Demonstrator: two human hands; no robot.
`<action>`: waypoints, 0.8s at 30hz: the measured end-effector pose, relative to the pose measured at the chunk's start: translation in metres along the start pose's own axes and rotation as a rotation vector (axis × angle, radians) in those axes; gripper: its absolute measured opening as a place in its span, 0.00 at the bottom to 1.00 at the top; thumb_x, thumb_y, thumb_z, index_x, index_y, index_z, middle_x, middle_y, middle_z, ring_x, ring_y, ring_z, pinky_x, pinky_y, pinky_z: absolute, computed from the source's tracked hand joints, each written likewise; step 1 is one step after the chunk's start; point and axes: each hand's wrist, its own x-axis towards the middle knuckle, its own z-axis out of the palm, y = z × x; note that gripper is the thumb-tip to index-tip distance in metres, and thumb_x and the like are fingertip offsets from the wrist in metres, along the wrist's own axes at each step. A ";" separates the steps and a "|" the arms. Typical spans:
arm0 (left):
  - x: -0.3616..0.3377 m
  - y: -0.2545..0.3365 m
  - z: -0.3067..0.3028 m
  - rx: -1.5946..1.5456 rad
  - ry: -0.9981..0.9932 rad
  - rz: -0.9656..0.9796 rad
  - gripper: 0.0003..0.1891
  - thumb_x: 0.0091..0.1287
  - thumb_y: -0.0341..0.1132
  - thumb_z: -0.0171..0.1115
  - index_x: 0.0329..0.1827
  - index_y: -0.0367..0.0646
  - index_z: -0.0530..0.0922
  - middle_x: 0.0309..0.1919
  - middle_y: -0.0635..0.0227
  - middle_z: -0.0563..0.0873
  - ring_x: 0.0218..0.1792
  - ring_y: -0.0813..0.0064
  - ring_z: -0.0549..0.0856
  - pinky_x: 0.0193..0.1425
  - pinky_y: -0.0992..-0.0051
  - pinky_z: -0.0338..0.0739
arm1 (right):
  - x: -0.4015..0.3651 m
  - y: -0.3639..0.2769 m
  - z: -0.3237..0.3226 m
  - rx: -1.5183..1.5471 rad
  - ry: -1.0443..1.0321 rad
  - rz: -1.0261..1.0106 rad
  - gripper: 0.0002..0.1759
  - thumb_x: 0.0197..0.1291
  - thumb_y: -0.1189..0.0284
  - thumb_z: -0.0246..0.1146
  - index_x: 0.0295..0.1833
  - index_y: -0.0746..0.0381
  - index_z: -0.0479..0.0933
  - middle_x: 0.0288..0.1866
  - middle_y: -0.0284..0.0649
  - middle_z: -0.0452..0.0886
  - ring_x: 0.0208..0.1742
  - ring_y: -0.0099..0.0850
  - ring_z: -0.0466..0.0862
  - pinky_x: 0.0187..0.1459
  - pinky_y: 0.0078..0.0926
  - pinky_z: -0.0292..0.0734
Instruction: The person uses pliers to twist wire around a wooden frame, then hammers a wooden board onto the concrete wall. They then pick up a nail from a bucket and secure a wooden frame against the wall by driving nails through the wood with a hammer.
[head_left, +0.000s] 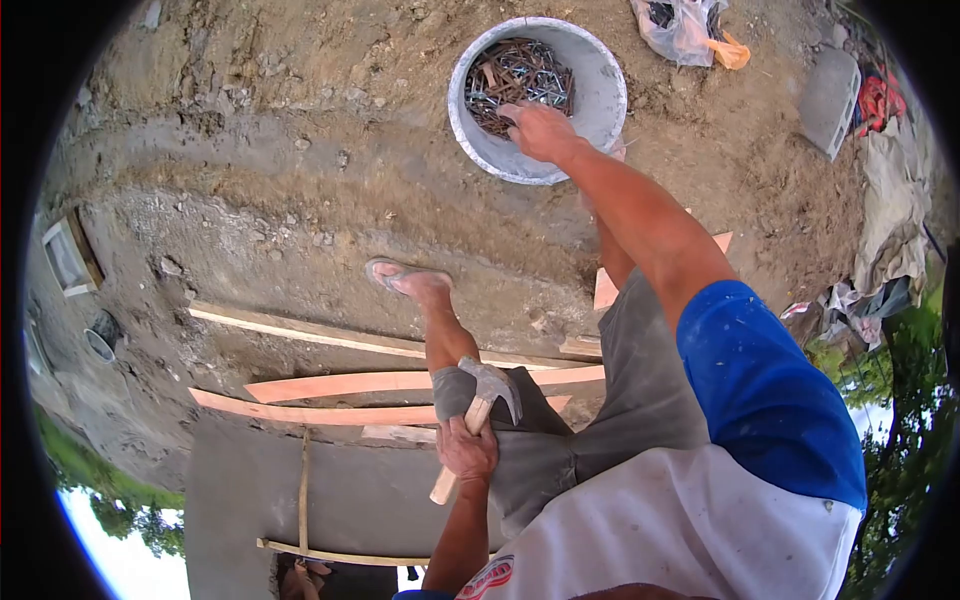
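Observation:
My left hand [468, 450] is closed around the wooden handle of a claw hammer [487, 385]. The hammer's metal head points up, resting by my left knee. My right hand [541, 132] reaches inside a round grey bucket [602, 95]. Its fingers are bent and touch a pile of nails [535, 75], a mix of rusty brown and shiny ones. The fingertips are partly hidden, so what they pinch cannot be made out.
Long wooden boards [340, 385] lie on the dirt beside my sandalled left foot [408, 277]. A grey concrete surface [240, 480] is at lower left. Plastic bags [685, 30] lie near the bucket. A grey slab-like object [828, 100] and crumpled cloth [890, 200] are at right.

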 end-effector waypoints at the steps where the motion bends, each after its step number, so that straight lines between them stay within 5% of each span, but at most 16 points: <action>1: 0.000 -0.002 0.002 0.001 0.018 0.005 0.16 0.56 0.44 0.71 0.34 0.43 0.76 0.33 0.55 0.81 0.38 0.48 0.79 0.43 0.53 0.73 | 0.006 -0.004 0.001 0.014 0.026 0.031 0.22 0.61 0.69 0.59 0.61 0.56 0.75 0.53 0.51 0.82 0.57 0.49 0.81 0.59 0.44 0.76; 7: -0.001 -0.007 0.004 -0.030 0.047 0.018 0.14 0.55 0.42 0.70 0.35 0.44 0.76 0.30 0.56 0.81 0.36 0.49 0.79 0.42 0.55 0.73 | 0.011 -0.011 0.008 0.044 0.064 0.420 0.11 0.59 0.69 0.59 0.42 0.59 0.85 0.45 0.51 0.85 0.51 0.49 0.84 0.54 0.45 0.79; 10: 0.001 -0.009 0.004 -0.041 0.047 0.020 0.13 0.55 0.41 0.70 0.35 0.44 0.76 0.30 0.56 0.81 0.35 0.49 0.78 0.41 0.55 0.73 | -0.010 0.002 0.024 0.062 -0.015 0.483 0.11 0.58 0.69 0.59 0.42 0.60 0.84 0.44 0.50 0.86 0.51 0.48 0.84 0.54 0.45 0.79; 13: 0.003 -0.011 0.004 -0.040 0.044 0.020 0.14 0.55 0.41 0.70 0.36 0.44 0.77 0.30 0.57 0.81 0.35 0.49 0.78 0.41 0.55 0.73 | -0.013 -0.003 0.026 -0.028 0.080 0.341 0.11 0.59 0.68 0.60 0.40 0.60 0.85 0.43 0.50 0.86 0.50 0.47 0.85 0.52 0.44 0.80; 18: 0.001 -0.019 0.003 -0.033 0.010 0.010 0.15 0.53 0.42 0.70 0.38 0.45 0.78 0.32 0.60 0.80 0.37 0.52 0.79 0.41 0.56 0.73 | 0.013 -0.011 0.038 -0.355 -0.084 0.276 0.14 0.63 0.67 0.54 0.40 0.58 0.86 0.43 0.46 0.87 0.47 0.43 0.88 0.48 0.42 0.82; 24: -0.010 -0.041 -0.013 -0.193 0.002 -0.047 0.16 0.53 0.44 0.69 0.41 0.49 0.78 0.36 0.66 0.77 0.44 0.62 0.79 0.46 0.61 0.73 | 0.016 -0.019 0.042 -0.514 -0.175 0.282 0.16 0.63 0.62 0.56 0.43 0.61 0.83 0.43 0.54 0.86 0.47 0.52 0.86 0.48 0.53 0.80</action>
